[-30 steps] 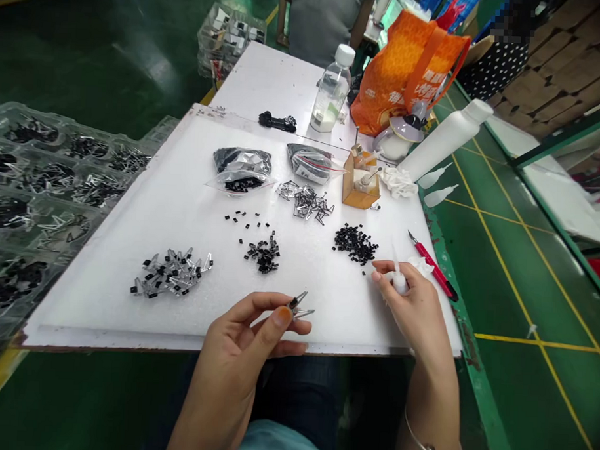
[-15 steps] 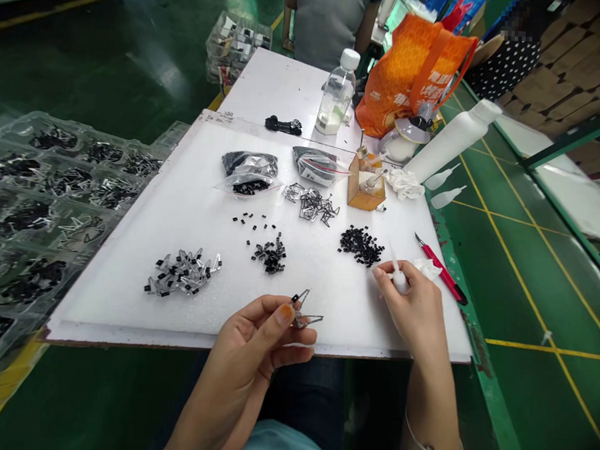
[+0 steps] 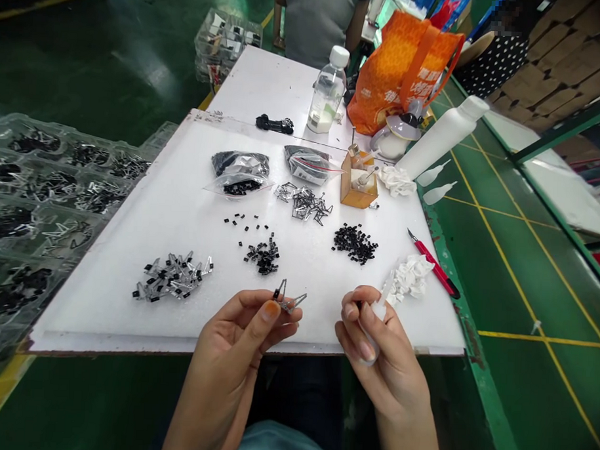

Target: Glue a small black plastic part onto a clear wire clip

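Left hand (image 3: 236, 347) is up just over the front edge of the white tabletop (image 3: 100, 303), with thumb and fingers (image 3: 270, 309) pinched closed on a tiny metal clip (image 3: 288, 303) that has a black bit on it. Right hand (image 3: 383, 366) has its fingers (image 3: 356, 312) curled snugly around a little white squeeze bottle (image 3: 375, 313), nozzle pointing up, just beside a crumpled white cloth (image 3: 409, 278). Spread across the board there's a pile of clear-and-black parts (image 3: 173, 278), a small heap of black pieces (image 3: 264, 256), a bigger black heap (image 3: 354, 243) and some loose metal clips (image 3: 303, 202). Red craft knife (image 3: 433, 269) lies near the right edge, and plastic trays (image 3: 45, 190) full of parts sit off to the left.
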{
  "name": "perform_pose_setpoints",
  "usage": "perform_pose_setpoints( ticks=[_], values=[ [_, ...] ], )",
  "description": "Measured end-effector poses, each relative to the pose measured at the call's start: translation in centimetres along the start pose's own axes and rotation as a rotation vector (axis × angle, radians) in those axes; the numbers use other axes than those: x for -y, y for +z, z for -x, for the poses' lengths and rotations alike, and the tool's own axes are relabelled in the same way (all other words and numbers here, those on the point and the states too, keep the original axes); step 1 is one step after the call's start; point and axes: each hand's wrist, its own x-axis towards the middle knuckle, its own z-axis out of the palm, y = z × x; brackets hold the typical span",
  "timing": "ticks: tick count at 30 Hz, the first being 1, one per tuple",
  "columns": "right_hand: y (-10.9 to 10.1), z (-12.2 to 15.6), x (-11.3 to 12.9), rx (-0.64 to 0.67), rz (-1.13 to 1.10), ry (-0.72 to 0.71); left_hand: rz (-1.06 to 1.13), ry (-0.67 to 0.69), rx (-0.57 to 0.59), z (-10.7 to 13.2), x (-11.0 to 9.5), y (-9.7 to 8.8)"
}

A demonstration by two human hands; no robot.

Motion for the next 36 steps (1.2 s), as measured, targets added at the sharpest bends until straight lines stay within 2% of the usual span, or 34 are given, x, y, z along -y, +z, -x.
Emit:
perform_pose_setpoints(
  ticks=[10,15,22,31,36],
  values=[
    [0.3,0.6,0.0,0.111,-0.116,0.007,-0.034,0.029,0.024,0.1,0.3,0.0],
    [0.5,0.8,-0.3,0.099,-0.149,0.018,-0.045,0.053,0.011,0.1,0.3,0.0],
    [1.0,1.0,-1.1,-0.071,-0.048,-0.04,-0.095,0.151,0.016,0.2,0.7,0.0],
    [0.9,1.3,-1.9,-0.01,0.006,-0.091,-0.178,0.264,0.077,0.6,1.3,-0.3],
    [0.6,1.3,-2.4,0.015,0.157,-0.22,-0.248,0.373,0.083,1.0,1.2,0.0]
  ],
)
